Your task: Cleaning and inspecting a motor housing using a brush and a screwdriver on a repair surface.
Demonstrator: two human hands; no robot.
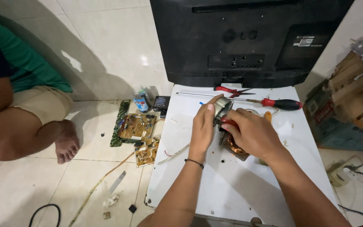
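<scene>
My left hand (203, 126) grips a small grey metal part (222, 107) over a white board (236, 185). My right hand (252, 133) is closed around a red-handled tool (227, 122) pressed against that part. Below my hands lies a block with copper windings (234, 148), partly hidden by my right hand. A long screwdriver with a red and black handle (280, 103) lies on the board just beyond my hands. Red-handled pliers (231, 90) rest farther back.
The black back of a television (248, 38) stands at the far edge of the board. Circuit boards (137, 128), a small can (141, 101) and a black box (161, 102) lie on the tiled floor at left. Another person's leg and bare foot (66, 143) are at left. Cardboard boxes (349, 101) stand at right.
</scene>
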